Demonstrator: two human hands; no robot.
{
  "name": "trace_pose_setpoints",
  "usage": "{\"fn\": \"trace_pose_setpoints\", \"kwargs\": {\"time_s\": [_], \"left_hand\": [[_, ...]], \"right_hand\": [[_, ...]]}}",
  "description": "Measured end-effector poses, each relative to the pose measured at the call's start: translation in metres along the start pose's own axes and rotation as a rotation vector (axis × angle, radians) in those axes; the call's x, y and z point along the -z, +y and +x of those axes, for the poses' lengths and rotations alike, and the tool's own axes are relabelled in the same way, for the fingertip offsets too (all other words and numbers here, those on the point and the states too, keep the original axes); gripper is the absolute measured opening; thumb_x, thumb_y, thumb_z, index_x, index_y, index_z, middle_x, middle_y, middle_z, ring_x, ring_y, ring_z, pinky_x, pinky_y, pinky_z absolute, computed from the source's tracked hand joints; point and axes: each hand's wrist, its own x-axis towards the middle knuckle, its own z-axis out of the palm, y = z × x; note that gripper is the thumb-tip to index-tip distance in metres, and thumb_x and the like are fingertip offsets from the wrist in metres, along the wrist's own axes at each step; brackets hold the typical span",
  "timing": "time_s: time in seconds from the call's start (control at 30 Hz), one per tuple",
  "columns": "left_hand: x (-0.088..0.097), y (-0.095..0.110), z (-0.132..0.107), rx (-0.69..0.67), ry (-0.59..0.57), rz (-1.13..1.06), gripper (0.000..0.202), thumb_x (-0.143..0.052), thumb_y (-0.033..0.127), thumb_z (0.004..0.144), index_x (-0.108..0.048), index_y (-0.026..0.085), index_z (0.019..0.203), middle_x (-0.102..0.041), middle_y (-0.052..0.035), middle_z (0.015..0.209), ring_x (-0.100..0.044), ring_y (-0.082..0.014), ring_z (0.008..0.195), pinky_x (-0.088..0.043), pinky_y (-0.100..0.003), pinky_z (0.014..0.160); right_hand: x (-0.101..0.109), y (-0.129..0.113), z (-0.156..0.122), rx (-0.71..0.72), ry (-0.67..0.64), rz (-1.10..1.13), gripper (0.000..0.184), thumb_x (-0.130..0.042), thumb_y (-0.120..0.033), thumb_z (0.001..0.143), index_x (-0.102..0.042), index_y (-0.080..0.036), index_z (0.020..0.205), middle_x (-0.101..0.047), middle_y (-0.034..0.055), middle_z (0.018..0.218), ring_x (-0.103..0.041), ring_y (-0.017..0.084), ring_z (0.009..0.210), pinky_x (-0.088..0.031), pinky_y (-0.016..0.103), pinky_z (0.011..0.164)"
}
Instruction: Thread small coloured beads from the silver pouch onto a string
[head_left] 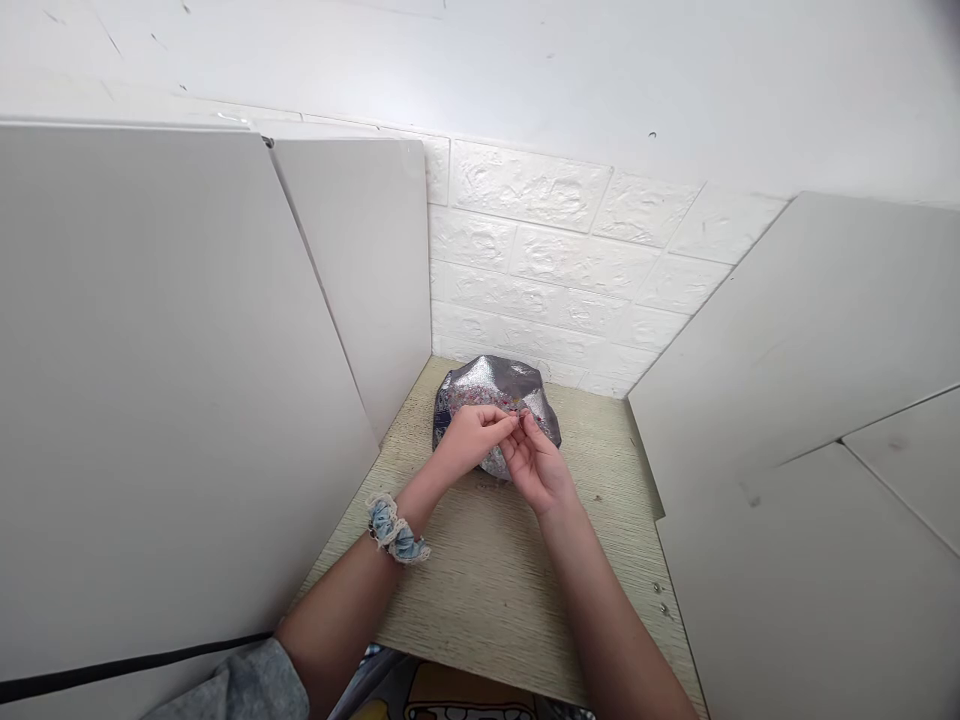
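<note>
A silvery bag (495, 374) sits at the back of the table, its mouth showing many small multicoloured pieces (495, 464). In front of and over it, my left hand (476, 437) is closed in a pinch, thumb against forefinger. My right hand (538, 468) is turned palm up, its thumb and fingertips meeting those of the left. Something tiny and dark seems to be between the fingertips, too small to name. Both hands hide part of the bag and its contents. A light blue scrunchie with lace edging (397, 530) is round my left wrist.
Pale wood-grained table (495, 580) runs between white panels on the left (165, 380) and right (810, 330). A white brick-patterned wall (555, 260) closes the back. Small shiny bits (660, 598) lie near the table's right edge.
</note>
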Motion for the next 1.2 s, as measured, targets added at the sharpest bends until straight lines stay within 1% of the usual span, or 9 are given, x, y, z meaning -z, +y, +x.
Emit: {"fn": "trace_pose_setpoints", "kwargs": {"time_s": [0.47, 0.73, 0.9, 1.07, 1.2], "left_hand": [[-0.0004, -0.0013, 0.0011, -0.011, 0.005, -0.006, 0.032, -0.050, 0.042, 0.068, -0.061, 0.012, 0.065, -0.060, -0.0030, 0.066, -0.054, -0.0121, 0.064, -0.040, -0.023, 0.061], [-0.0003, 0.0019, -0.0007, 0.004, 0.022, -0.007, 0.028, -0.051, 0.038, 0.067, -0.062, 0.013, 0.066, -0.062, -0.0023, 0.066, -0.054, -0.0113, 0.064, -0.040, -0.022, 0.061], [-0.0005, 0.0053, -0.0014, 0.012, 0.025, -0.007, 0.025, -0.051, 0.036, 0.068, -0.061, 0.013, 0.064, -0.061, -0.0016, 0.065, -0.053, -0.0105, 0.062, -0.040, -0.021, 0.059], [-0.0009, 0.0049, -0.0005, 0.010, 0.028, -0.017, 0.024, -0.051, 0.034, 0.068, -0.061, 0.013, 0.064, -0.061, -0.0012, 0.064, -0.053, -0.0100, 0.062, -0.040, -0.021, 0.059], [-0.0013, 0.0043, -0.0002, 0.018, 0.034, -0.030, 0.023, -0.051, 0.033, 0.067, -0.062, 0.013, 0.063, -0.061, -0.0014, 0.064, -0.053, -0.0100, 0.061, -0.039, -0.021, 0.059]], "right_hand": [[0.0004, 0.0004, -0.0003, 0.016, -0.007, -0.013, 0.002, -0.057, -0.017, 0.070, -0.059, -0.018, 0.071, -0.064, -0.0001, 0.075, -0.059, 0.008, 0.081, -0.048, 0.020, 0.078], [0.0015, 0.0006, 0.0001, 0.018, -0.004, -0.044, 0.003, -0.056, -0.018, 0.071, -0.059, -0.018, 0.071, -0.064, -0.0002, 0.076, -0.058, 0.008, 0.082, -0.047, 0.020, 0.080], [0.0019, 0.0007, 0.0000, 0.026, -0.038, -0.056, 0.003, -0.059, -0.018, 0.069, -0.059, -0.018, 0.072, -0.064, -0.0010, 0.075, -0.059, 0.008, 0.080, -0.048, 0.019, 0.078], [0.0017, 0.0012, 0.0002, 0.040, -0.046, -0.058, 0.005, -0.060, -0.015, 0.068, -0.059, -0.017, 0.072, -0.064, -0.0009, 0.074, -0.059, 0.008, 0.078, -0.047, 0.019, 0.077], [0.0013, 0.0013, 0.0002, 0.049, -0.041, -0.101, 0.007, -0.061, -0.016, 0.067, -0.058, -0.017, 0.073, -0.064, -0.0008, 0.075, -0.059, 0.008, 0.079, -0.047, 0.020, 0.079]]}}
